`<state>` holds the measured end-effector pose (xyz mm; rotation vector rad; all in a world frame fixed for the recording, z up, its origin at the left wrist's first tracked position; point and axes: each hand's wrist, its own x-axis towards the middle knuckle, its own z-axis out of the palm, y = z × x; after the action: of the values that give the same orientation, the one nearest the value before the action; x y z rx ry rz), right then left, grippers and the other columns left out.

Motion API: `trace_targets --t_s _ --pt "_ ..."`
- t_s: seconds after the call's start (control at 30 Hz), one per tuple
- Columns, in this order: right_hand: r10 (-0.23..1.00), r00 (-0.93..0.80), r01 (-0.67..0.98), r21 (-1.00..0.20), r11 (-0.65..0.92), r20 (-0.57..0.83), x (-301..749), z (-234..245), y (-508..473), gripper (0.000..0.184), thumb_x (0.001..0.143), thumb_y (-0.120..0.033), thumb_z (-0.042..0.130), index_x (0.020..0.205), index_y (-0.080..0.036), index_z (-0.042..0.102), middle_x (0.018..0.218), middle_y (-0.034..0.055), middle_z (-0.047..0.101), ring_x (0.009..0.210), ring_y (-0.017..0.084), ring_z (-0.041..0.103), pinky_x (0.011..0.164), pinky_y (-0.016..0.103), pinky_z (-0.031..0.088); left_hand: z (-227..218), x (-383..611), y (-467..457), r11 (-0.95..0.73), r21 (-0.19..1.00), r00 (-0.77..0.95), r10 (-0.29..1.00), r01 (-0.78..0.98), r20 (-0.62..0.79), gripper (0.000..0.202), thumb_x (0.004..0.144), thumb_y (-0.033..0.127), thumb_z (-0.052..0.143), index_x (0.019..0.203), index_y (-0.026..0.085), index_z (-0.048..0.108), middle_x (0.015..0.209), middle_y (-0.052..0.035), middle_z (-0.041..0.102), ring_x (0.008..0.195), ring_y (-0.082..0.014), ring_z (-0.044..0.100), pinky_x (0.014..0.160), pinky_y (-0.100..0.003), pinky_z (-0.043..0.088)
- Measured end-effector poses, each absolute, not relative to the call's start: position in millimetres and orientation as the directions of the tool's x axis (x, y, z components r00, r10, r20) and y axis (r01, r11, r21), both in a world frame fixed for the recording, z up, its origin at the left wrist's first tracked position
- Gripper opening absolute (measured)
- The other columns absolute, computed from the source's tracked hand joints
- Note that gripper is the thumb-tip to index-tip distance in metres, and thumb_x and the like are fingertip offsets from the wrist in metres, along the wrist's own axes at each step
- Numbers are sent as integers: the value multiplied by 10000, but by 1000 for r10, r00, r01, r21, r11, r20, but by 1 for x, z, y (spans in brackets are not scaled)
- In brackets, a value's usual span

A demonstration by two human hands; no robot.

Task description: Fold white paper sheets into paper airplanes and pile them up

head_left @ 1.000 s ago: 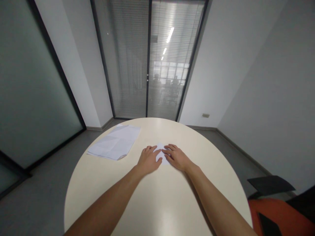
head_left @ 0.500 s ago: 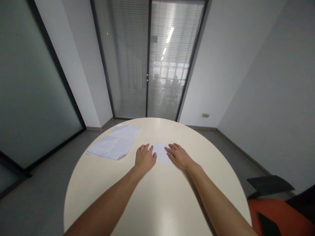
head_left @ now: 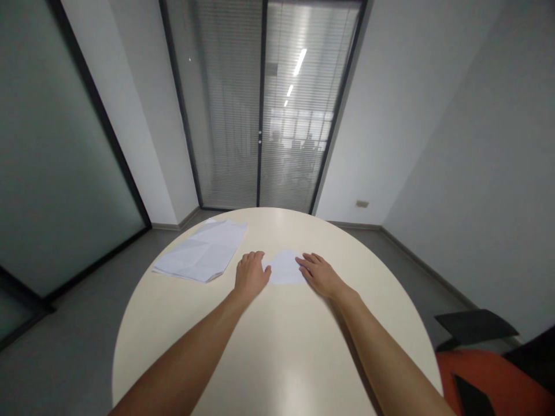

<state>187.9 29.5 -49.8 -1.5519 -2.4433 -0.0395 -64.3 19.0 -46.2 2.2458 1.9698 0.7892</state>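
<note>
A small piece of folded white paper (head_left: pixel 285 268) lies flat on the round cream table (head_left: pixel 277 341), its top edge rising to a point. At its left side rests my left hand (head_left: pixel 251 273), thumb apart from the other fingers and touching the paper's edge. My right hand (head_left: pixel 319 274) lies over the paper's right side with fingers stretched out and palm down. The hands cover both side ends of the paper.
Several larger creased white sheets (head_left: pixel 206 248) are stacked at the table's back left. An orange chair (head_left: pixel 485 375) with black armrests (head_left: pixel 477 325) stands at the right. Beyond the table is a glass partition (head_left: pixel 229 115) with blinds.
Both hands have moved slightly apart, the left one to the left and the right one to the right. More of the folded paper shows between them.
</note>
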Motion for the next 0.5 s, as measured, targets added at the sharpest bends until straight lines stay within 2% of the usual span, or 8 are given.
trace_targets --t_s 0.3,0.5 --pt "887 -413 892 -104 440 208 186 -45 27 485 1038 -379 338 1433 -197 553 1480 138 525 1390 256 453 1193 461 288 -48 -66 23 -176 490 12 948 854 318 387 835 262 683 1203 215 574 1106 -56 680 1129 -248 559 954 -351 421" --pt "884 -413 889 -113 443 219 187 -47 27 485 1043 -386 332 1438 -203 546 1489 142 514 1395 260 446 1183 477 300 -52 -66 28 -240 550 50 940 800 337 422 823 159 673 1219 225 543 1062 -19 674 1010 -180 619 939 -309 445"
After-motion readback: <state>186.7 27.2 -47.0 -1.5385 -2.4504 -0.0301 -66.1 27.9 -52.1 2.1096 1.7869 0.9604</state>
